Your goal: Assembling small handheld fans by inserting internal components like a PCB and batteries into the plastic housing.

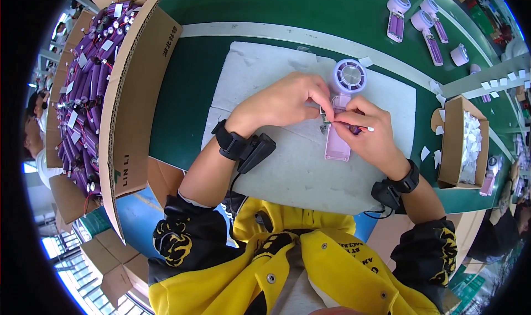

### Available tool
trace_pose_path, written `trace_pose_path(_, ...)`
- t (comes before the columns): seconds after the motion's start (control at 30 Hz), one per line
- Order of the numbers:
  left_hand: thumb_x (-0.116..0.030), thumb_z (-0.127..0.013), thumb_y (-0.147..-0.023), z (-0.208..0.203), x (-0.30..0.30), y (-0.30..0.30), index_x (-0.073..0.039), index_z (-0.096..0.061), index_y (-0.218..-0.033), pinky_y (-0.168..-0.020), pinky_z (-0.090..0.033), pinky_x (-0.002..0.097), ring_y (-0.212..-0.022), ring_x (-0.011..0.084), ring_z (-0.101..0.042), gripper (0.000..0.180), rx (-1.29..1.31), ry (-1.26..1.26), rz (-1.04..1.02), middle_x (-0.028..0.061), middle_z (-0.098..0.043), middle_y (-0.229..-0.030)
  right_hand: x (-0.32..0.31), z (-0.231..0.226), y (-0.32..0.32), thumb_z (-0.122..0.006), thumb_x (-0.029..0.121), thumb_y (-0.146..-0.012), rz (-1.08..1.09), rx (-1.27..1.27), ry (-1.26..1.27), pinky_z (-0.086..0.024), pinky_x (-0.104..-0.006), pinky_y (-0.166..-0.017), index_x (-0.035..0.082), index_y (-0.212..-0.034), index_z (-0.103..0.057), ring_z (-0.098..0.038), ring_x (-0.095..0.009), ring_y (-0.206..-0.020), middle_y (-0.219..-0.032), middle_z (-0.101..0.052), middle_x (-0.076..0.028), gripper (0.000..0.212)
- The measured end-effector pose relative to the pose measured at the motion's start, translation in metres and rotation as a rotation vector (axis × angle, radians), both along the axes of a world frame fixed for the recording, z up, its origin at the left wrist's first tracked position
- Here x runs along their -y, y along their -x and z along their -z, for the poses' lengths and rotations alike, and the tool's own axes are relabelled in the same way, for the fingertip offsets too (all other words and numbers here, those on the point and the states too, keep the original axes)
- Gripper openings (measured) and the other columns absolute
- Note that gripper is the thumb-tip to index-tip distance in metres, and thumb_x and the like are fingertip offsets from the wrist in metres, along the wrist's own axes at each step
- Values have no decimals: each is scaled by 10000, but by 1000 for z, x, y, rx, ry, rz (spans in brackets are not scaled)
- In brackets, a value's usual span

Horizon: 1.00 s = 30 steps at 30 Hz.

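Observation:
A lilac handheld fan (350, 77) lies on the pale foam mat with its round head away from me and its pink handle shell (337, 145) open towards me. Over the handle, my left hand (293, 100) pinches a small green circuit board (325, 116) between thumb and fingertips. My right hand (369, 131) is closed beside it, its fingertips gripping a thin wire lead. The lead's white plug (370, 129) sticks out past the fingers. Something dark purple shows partly under the right fingers; I cannot make it out.
At left stands a large carton (138, 102) full of purple battery cells (88, 88). A small box (452, 149) of white slips is on the right. More fan bodies (396, 23) lie on the green table (265, 5) at the far right. The foam mat (265, 177) is under my hands.

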State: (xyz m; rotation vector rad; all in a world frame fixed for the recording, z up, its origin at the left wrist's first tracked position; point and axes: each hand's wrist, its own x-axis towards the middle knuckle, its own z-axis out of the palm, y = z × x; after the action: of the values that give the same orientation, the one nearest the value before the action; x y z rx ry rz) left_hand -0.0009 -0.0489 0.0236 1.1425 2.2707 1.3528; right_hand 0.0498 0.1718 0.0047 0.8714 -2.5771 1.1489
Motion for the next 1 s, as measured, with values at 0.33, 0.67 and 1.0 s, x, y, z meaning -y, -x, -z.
trace_pose_path(0.33, 50, -697, -743, -12, -2, -6, -60, -698, -888, -721, -510, 319, -825, 245, -622, 182, 90, 7, 69, 67, -644, -932, 4, -5, -1, -734, 34, -739, -26, -151, -114, -498, -339, -576, 43, -819, -676, -611, -253, -670, -815, -587, -79, 99)
trace_pose_path(0.67, -23, -765, -727, -7, -7, -8, -45, -640, -880, -678, -493, 301, -780, 210, -584, 199, 143, -82, 71, 48, -613, -894, 7, -3, -6, -621, 45, -814, -13, -181, -226, -462, -419, -572, 3, -963, -544, -558, -332, -678, -907, -508, -125, 172)
trace_pose_path(1.0, -133, -735, -841, -10, -10, -11, -11, -637, -860, -628, -447, 297, -701, 201, -536, 158, 54, -56, 7, 57, -569, -840, 10, -1, -7, -644, 40, -818, 23, -138, -188, -480, -403, -574, 7, -943, -564, -588, -323, -687, -891, -524, -124, 152)
